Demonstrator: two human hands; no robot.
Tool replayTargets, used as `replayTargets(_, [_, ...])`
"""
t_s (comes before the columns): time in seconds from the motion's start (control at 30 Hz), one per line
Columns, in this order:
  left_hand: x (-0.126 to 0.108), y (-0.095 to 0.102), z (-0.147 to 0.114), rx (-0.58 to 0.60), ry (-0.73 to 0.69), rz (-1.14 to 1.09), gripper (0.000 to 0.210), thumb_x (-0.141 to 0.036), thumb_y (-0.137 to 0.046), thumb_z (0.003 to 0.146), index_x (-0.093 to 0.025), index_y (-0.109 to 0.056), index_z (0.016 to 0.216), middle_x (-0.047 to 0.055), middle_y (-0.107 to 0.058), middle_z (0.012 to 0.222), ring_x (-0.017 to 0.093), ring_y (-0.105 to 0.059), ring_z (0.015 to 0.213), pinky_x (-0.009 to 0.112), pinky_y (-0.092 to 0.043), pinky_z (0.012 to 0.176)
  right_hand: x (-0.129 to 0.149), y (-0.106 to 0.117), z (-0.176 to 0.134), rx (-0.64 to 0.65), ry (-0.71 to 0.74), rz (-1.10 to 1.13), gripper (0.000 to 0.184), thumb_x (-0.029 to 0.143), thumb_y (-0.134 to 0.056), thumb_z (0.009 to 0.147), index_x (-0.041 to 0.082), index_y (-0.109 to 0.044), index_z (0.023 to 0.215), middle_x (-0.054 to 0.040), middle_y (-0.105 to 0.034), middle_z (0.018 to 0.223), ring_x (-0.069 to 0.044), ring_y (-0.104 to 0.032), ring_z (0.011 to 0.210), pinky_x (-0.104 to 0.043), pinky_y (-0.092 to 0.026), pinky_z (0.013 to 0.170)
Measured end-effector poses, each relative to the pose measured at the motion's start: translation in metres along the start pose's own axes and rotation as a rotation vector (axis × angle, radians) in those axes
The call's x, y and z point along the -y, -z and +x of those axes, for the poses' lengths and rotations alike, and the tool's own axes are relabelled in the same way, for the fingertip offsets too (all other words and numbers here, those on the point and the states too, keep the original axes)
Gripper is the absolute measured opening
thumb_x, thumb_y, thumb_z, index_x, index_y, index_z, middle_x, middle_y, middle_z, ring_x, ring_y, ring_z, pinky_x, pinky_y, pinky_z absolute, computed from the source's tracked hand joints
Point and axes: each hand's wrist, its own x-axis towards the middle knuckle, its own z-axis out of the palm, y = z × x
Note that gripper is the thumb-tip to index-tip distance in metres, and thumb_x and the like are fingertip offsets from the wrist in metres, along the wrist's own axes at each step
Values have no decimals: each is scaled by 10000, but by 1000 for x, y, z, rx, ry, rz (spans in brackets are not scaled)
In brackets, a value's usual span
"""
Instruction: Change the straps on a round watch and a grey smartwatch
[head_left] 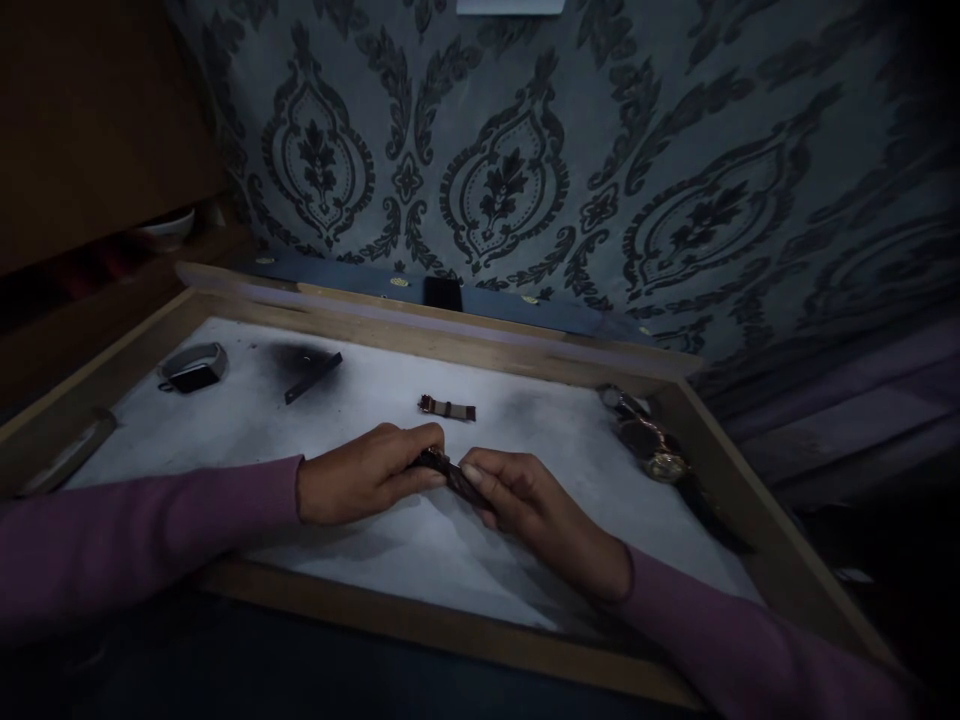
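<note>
Your left fingers [424, 437] and right fingers [481, 479] pinch one slender, dark strap [466, 487]; one short brown-and-grey strap [450, 409] lies just beyond.

Wd tray [375, 597] holds watches [667, 466], strap pc [454, 410] & dk strip [313, 380].
</note>
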Motion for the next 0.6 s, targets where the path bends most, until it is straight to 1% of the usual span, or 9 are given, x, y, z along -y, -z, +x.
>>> replayTargets(0.1, [0,-1,1,-18,3,11,160,-283,-444,954,-195,-413,824,-44,-452,675,111,-436,606,234,-311,562,1,-1,1,3,-46,72,461,524,-438,954,190,-445,637,57,-418,527,-77,-330,473,-219,-276,470])
replayTargets(0.33, [2,-5,1,-76,-16,61,165,-283,-448,958,-198,-408,822,-42,-472,680,113,-448,602,234,-312,553,3,-2,2,1,-146,218,421,490,-464,941,192,-454,642,81,-395,478,-50,-248,380,-203,-182,380])
replayTargets(0.43, [3,-7,2,-100,-26,90,149,-271,-438,960,-199,-410,833,-38,-481,691,117,-457,607,237,-321,557,2,-5,2,-20,-161,229,435,502,-464,935,194,-451,628,92,-359,442,-48,-233,361,-196,-166,365])
replayTargets(0.6, [1,-10,2,-131,-3,142,118,-246,-412,961,-208,-393,851,-35,-488,695,125,-475,600,246,-337,561,-2,-10,3,-92,-179,221,459,535,-464,922,189,-456,620,82,-364,449,-47,-239,361,-191,-151,346])
